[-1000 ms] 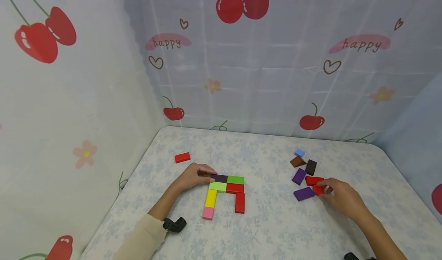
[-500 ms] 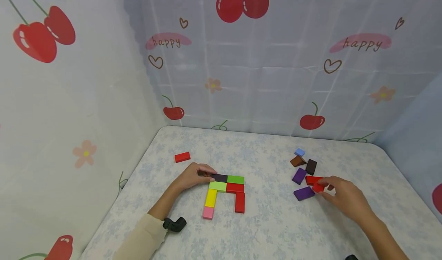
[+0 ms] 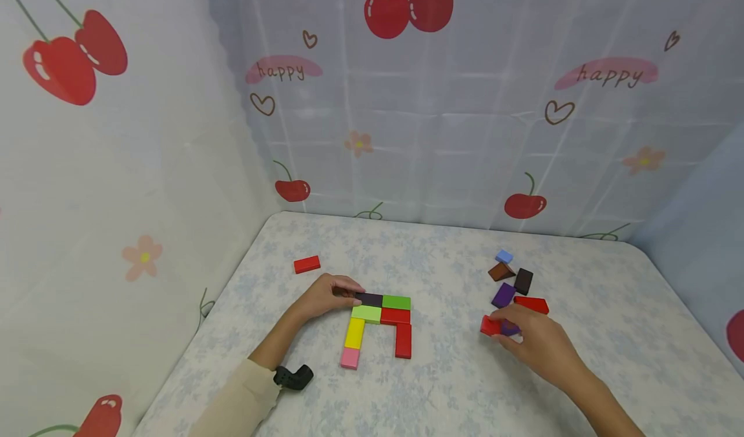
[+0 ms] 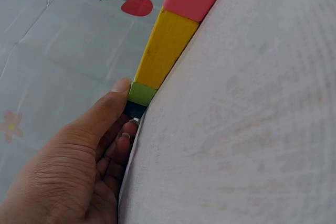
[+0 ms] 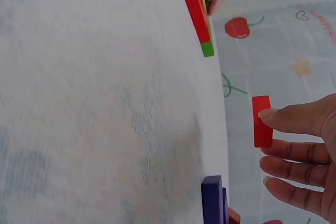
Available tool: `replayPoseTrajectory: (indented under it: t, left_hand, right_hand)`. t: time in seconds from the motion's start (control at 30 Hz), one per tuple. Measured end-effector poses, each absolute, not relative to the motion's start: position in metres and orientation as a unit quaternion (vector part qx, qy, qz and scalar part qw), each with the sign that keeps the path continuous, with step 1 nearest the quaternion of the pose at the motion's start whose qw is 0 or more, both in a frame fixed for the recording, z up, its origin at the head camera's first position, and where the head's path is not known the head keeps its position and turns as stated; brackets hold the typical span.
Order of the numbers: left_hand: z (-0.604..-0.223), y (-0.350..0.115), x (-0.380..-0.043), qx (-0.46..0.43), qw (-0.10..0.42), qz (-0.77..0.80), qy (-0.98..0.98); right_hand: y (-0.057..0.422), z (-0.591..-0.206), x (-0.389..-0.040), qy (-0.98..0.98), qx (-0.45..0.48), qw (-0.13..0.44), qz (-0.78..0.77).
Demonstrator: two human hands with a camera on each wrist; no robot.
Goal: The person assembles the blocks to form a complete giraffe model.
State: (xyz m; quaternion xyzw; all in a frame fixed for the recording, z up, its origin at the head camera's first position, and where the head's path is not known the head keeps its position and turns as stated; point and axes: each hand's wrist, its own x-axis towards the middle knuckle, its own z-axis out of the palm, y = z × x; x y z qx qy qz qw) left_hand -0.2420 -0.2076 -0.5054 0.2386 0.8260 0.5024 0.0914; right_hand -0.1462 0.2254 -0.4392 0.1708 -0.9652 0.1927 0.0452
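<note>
Toward the table's left, my left hand (image 3: 327,295) pinches the left end of a black block (image 3: 369,300). Beside that block lies a green block (image 3: 396,303); a light green block (image 3: 366,314) and a red one form the row in front. From this row a yellow block (image 3: 354,334) and a pink block (image 3: 350,358) extend toward me on the left, a red block (image 3: 403,341) on the right. My right hand (image 3: 543,340) holds another red block (image 5: 262,129) between thumb and fingers, raised above the table in the right wrist view. It partly hides a purple block (image 3: 510,328).
Near my right hand lie a second purple block (image 3: 503,295), a long red block (image 3: 531,304), a dark brown block (image 3: 524,281), a brown wedge (image 3: 502,271) and a light blue block (image 3: 504,256). One red block (image 3: 307,264) lies alone at the back left. A cherry-print curtain (image 3: 442,133) borders the table.
My right hand has lifted a red block from the right-hand group and carried it left, over the front purple block. My left hand has stayed in place at the black block.
</note>
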Motion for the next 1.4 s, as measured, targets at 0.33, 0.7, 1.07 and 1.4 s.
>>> replayPoseTrajectory:
  t: [0.33,0.7,1.07,1.4]
  left_hand:
    - [-0.505,-0.208,-0.243,0.248,0.089,0.505,0.822]
    - [-0.507,-0.209,-0.243,0.253,0.087,0.509,0.818]
    - [-0.506,-0.21,-0.243,0.261,0.084,0.514,0.813]
    - [-0.508,-0.211,-0.245,0.267,0.08,0.51,0.814]
  right_hand:
    - [0.184,-0.442,-0.134,-0.952,0.245,0.076,0.167]
    - [0.154,-0.44,-0.124,-0.923,0.337,0.064,0.176]
    - [0.128,-0.441,-0.116,-0.91,0.371,0.011,0.183]
    - [0.11,-0.449,-0.114,-0.901,0.389,-0.054,0.185]
